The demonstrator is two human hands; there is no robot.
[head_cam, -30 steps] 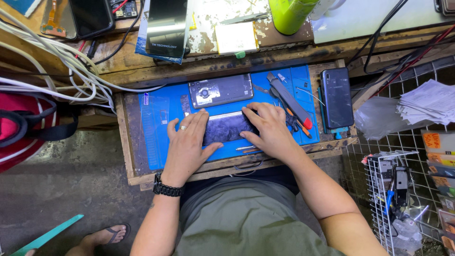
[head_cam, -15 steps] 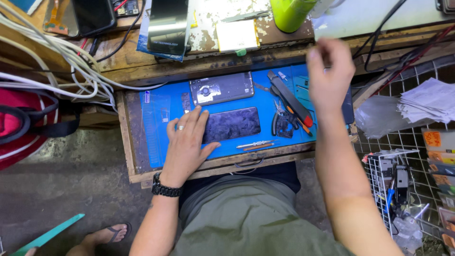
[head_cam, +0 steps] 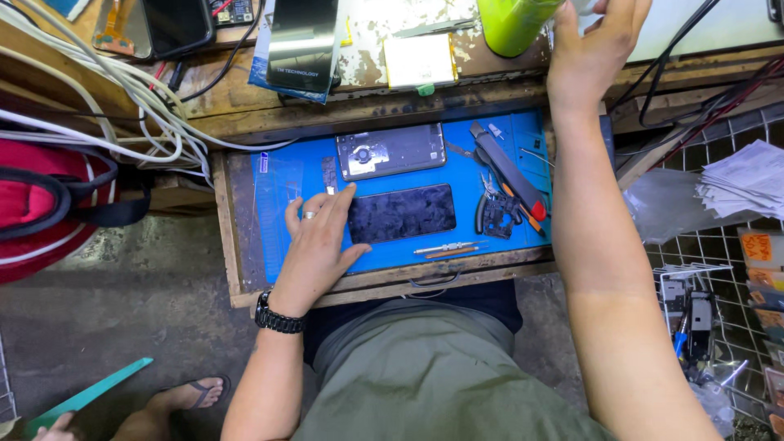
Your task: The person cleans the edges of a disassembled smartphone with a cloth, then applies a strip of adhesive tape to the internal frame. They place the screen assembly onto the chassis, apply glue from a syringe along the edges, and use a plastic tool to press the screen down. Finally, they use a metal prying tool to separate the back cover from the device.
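Two bare hands were at work, well apart. The left hand (head_cam: pixel 314 245) lay flat with fingers spread on the blue work mat (head_cam: pixel 282 175) at centre frame, its fingertips touching the left edge of the dark phone screen panel (head_cam: pixel 402 213), gripping nothing. The right hand (head_cam: pixel 590 51) was up at the top right of the frame, beside the green cup (head_cam: pixel 513 20); its fingers ran past the top edge, so whether it held anything could not be told. On the mat lay two phone parts: the screen panel, face up and dusty, and just above it one opened phone body (head_cam: pixel 392 151) showing its grey insides. To their right were one pair of small pliers (head_cam: pixel 495 214), one long dark tool with a red tip (head_cam: pixel 508 170), and below the panel two thin tools (head_cam: pixel 446 248) side by side (too slim to tell their kind). The mat sat inside a shallow wooden drawer (head_cam: pixel 227 237), which held all of these. One black wristwatch (head_cam: pixel 278 317) circled the left wrist, and one ring showed on a finger. On the bench in the upper middle lay one boxed glossy screen (head_cam: pixel 300 41) and one pale battery (head_cam: pixel 420 60); a bundle of white cables (head_cam: pixel 122 114) crossed the upper left. At lower right a wire basket (head_cam: pixel 694 318) held small parts, hard to make out. A red bag (head_cam: pixel 41 204) was cut off at the left edge.
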